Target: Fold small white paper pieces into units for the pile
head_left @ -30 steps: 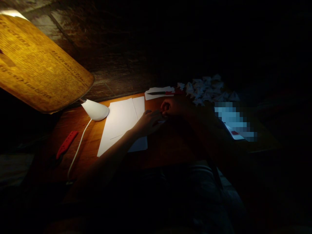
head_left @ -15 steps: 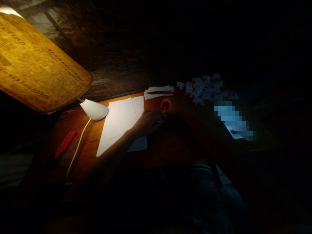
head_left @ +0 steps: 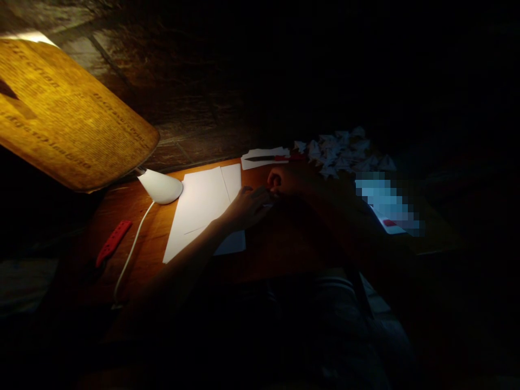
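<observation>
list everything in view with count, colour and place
Lamp: one, yellow-brown printed shade, white base, left
Cord: one, white, running from the lamp toward the near edge
Strip with holes: one, red, left of the cord
Large sheets: at least two, white, right of the lamp base
Smaller papers: count unclear, white, far edge
Knife: one, dark blade, red handle, across the smaller papers
Folded papers: many, whitish, heaped far right
Phone: one, glowing blue, right
Table: one, brown, underneath
Wall: one, brown, behind
White scrap: one, white, by the left hand
Left hand: one, shadowed, centre
Right hand: one, shadowed, beside the left
</observation>
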`<state>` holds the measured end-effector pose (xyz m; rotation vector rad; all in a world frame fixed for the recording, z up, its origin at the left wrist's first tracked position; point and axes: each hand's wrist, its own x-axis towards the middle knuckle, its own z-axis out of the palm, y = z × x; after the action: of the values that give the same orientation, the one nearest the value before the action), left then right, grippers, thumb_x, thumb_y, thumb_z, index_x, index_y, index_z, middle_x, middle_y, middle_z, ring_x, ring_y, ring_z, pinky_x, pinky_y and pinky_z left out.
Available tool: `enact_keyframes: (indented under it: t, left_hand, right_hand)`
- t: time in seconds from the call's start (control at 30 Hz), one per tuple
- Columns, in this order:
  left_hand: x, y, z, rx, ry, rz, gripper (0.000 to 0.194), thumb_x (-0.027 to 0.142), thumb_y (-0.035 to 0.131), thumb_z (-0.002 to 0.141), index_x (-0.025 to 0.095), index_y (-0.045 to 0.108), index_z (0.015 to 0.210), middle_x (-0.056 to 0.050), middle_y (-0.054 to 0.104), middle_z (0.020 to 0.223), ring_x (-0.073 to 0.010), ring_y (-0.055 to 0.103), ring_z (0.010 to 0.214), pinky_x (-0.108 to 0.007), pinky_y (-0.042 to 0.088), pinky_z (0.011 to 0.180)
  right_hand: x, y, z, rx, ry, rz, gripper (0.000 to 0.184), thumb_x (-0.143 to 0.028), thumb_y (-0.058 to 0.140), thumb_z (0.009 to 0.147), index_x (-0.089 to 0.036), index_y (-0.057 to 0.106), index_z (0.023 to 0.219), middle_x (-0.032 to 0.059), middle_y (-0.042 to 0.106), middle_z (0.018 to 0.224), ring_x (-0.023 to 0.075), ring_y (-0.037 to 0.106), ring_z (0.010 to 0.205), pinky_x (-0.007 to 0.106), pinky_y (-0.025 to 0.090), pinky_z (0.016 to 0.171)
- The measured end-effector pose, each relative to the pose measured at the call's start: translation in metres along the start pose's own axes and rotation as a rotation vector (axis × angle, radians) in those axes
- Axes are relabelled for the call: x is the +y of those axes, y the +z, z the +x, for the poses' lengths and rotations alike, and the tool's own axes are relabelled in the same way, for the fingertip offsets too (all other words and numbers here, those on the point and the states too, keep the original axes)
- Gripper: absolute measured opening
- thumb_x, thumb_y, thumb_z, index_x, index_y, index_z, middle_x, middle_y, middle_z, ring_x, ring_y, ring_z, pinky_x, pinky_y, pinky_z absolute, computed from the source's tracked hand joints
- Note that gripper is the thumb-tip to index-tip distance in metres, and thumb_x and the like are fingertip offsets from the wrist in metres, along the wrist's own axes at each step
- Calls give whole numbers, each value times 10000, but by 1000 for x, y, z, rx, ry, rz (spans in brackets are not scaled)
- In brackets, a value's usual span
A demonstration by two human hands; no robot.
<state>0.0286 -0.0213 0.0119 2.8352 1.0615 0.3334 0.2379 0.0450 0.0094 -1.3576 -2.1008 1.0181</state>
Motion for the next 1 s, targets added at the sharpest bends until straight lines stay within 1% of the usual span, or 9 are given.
enact_keyframes:
  t: [0.17,0.27,0.37,0.47,0.6,0.7,0.87,1.0]
  left_hand:
    - [-4,1,0,3,26,-28,345,244,521,1029,228,677,1336,-125,698,1298,-282,664,1150,-480,466,1058]
    - [-6,0,0,5,39,-39,333,252,515,1037,226,684,1322,-125,712,1281,-274,674,1121,-465,478,1036]
    - [-6,0,1,4,45,-37,331,276,498,1058,239,689,1326,-114,726,1246,-263,685,1075,-448,488,999]
    - [-7,-1,1,3,49,-43,341,324,461,1090,245,694,1325,-107,736,1204,-259,691,1042,-435,495,965]
    - [-7,-1,1,8,57,-48,352,357,439,1106,240,697,1315,-104,737,1185,-257,689,1015,-437,496,957]
    - [-6,-2,0,10,50,-52,354,349,439,1104,234,690,1327,-104,733,1172,-257,682,989,-440,500,944]
    - [-6,-3,0,8,43,-79,311,325,481,1080,214,712,1255,-107,729,1155,-258,679,999,-438,507,945]
    - [-7,-2,1,17,47,-74,319,317,485,1071,230,701,1290,-105,730,1196,-253,681,1016,-439,513,945]
  right_hand:
    - [1,-1,-3,-9,-33,37,234,-46,722,722,-163,689,922,-8,663,823,112,544,680,230,374,600]
    - [0,-2,-2,-18,-20,65,228,-63,746,704,-162,687,901,-13,653,813,115,544,682,237,390,615]
    - [-1,-2,-1,-32,-6,63,260,-75,784,678,-161,688,903,-11,651,828,124,552,694,251,402,621]
    - [0,-1,-1,-14,6,52,266,-85,803,679,-165,689,905,-7,657,839,129,558,703,256,402,620]
    - [2,1,-1,-5,-12,45,265,-88,805,689,-172,686,910,2,669,857,133,567,714,256,403,623]
    - [0,2,-1,1,-10,25,269,-78,797,694,-178,677,914,8,687,890,129,568,717,247,401,622]
    - [-6,0,-2,-1,19,-32,278,-52,798,693,-173,678,912,8,699,896,121,570,718,239,387,618]
    - [-8,-2,-4,-14,2,7,247,-54,782,704,-172,679,894,2,681,856,121,565,710,242,394,621]
